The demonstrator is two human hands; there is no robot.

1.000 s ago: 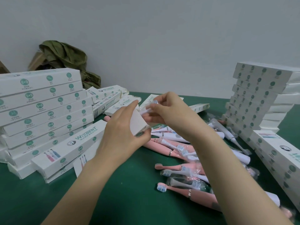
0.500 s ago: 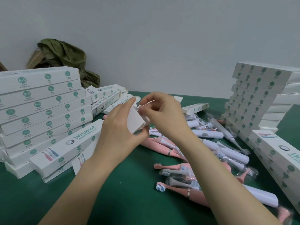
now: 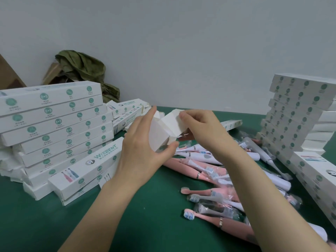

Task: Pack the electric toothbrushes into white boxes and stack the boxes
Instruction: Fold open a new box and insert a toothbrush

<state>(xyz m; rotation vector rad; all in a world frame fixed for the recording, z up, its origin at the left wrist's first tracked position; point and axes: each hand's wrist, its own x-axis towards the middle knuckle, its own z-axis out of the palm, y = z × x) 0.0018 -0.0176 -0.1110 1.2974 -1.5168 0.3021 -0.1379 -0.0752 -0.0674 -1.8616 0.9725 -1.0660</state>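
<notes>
My left hand (image 3: 140, 153) grips a white box (image 3: 160, 137) end-on above the green table, thumb under its lower corner. My right hand (image 3: 201, 130) pinches the box's open end flap (image 3: 172, 122) at its top edge. Whatever is inside the box is hidden. Pink and white electric toothbrushes (image 3: 214, 180), several in clear wrappers, lie in a loose pile under and to the right of my hands. A tall stack of white boxes (image 3: 54, 124) stands at the left, another stack of white boxes (image 3: 298, 113) at the right.
Loose boxes (image 3: 127, 113) lie behind my left hand, and one box (image 3: 85, 170) leans on the left stack. More boxes (image 3: 320, 180) line the right edge. A green cloth (image 3: 83, 70) over cardboard sits at the back left by the wall.
The box has turned so its open end faces me. My right hand has moved from pushing at the opening to holding the end flap, which now stands out wide.
</notes>
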